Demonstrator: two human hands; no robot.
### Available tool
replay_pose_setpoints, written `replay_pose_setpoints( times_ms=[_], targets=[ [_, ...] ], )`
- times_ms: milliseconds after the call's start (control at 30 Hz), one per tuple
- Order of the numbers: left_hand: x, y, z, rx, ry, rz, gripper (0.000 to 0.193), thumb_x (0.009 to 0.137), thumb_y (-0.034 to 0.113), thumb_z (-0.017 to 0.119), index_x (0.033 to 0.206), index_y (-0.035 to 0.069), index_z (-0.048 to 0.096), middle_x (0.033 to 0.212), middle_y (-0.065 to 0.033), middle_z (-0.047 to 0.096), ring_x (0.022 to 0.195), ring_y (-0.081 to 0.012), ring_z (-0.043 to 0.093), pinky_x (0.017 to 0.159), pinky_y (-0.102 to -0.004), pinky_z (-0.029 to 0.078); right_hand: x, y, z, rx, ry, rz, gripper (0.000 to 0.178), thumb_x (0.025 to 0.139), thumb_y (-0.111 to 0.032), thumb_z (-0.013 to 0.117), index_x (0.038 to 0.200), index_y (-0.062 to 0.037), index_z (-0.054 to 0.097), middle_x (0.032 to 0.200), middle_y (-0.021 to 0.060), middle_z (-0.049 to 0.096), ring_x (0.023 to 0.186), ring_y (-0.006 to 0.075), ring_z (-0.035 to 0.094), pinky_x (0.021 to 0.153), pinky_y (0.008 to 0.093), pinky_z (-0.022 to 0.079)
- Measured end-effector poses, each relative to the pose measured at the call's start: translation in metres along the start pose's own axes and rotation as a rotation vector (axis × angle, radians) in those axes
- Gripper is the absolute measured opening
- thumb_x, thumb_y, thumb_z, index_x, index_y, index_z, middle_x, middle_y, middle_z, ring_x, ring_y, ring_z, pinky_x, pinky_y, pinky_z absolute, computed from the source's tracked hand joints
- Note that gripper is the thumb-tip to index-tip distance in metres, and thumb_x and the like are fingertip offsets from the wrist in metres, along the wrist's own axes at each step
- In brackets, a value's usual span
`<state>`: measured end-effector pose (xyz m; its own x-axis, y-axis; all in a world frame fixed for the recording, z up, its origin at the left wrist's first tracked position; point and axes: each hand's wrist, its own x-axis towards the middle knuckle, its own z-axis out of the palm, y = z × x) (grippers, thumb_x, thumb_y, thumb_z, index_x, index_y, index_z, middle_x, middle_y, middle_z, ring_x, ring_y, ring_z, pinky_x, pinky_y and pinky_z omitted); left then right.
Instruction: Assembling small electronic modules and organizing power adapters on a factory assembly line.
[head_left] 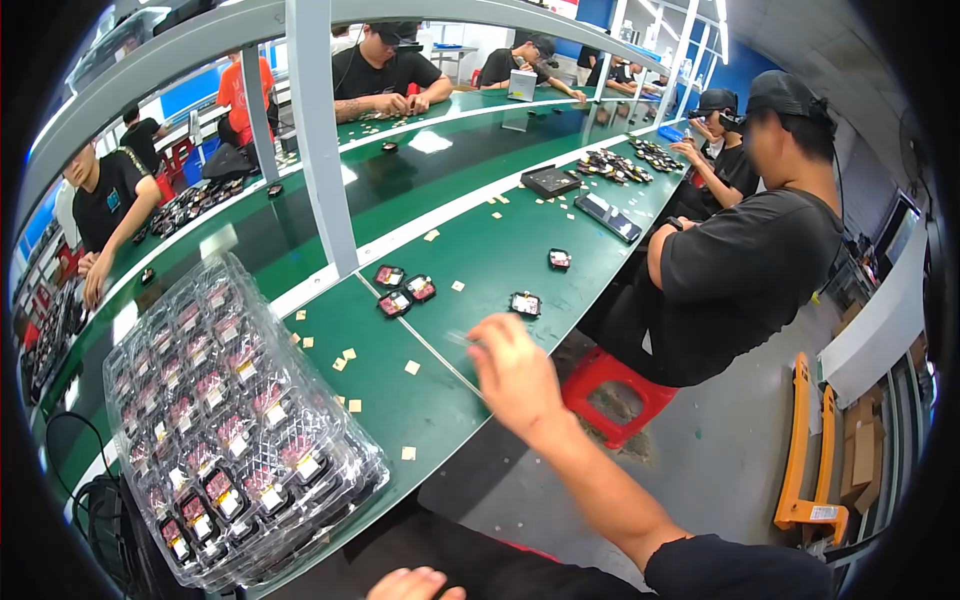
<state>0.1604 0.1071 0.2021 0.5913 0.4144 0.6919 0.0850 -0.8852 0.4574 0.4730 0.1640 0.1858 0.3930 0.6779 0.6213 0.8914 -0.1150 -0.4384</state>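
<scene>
My right hand [515, 375] reaches out over the green table's near edge. Its thumb and fingers are pinched together, and a small see-through piece I cannot make out shows at the fingertips. Just beyond it lies a small black-rimmed module with a white label [525, 304]. Three similar modules with pink faces [394, 302] sit close together to its left. At the lower edge my left hand [415, 584] shows only in part, fingers laid over dark cloth with nothing visible in them. A stack of clear plastic trays [240, 420] filled with such modules stands at the left.
Small beige squares [412, 367] are scattered on the green table [450, 400]. A grey post [320, 130] rises from it. Farther right lie a black box [550, 181], a phone-like device [608, 217] and a module pile [615, 166]. A person [750, 260] sits close by on a red stool [615, 390].
</scene>
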Motion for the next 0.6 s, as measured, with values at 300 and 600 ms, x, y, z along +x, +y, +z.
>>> replay_pose_setpoints(
  times_ms=[300,600],
  targets=[
    [-0.028,0.007,0.037,-0.167,-0.158,-0.164,0.031,0.077,-0.001,0.074,0.108,0.004,0.075,0.113,-0.0149,0.072,0.102,-0.0341,0.071,0.093,-0.0446,0.057,0.025,0.083,-0.029,-0.226,-0.161,0.263,0.03,0.09,-0.026,0.076,0.104,-0.003,0.063,0.108,0.0169,0.067,0.096,0.0365,0.071,0.082,0.0472,0.056],
    [-0.06,-0.004,0.05,-0.884,0.233,-0.864,0.057,0.098,0.03,0.076,0.137,-0.005,0.056,0.14,-0.0216,0.059,0.111,-0.0292,0.069,0.093,-0.0386,0.058,-0.045,-0.035,-0.05,0.809,-0.666,0.101,0.021,0.09,-0.016,0.081,0.099,-0.0036,0.067,0.116,0.0133,0.072,0.095,0.0231,0.071,0.076,0.0352,0.057]
  ],
)
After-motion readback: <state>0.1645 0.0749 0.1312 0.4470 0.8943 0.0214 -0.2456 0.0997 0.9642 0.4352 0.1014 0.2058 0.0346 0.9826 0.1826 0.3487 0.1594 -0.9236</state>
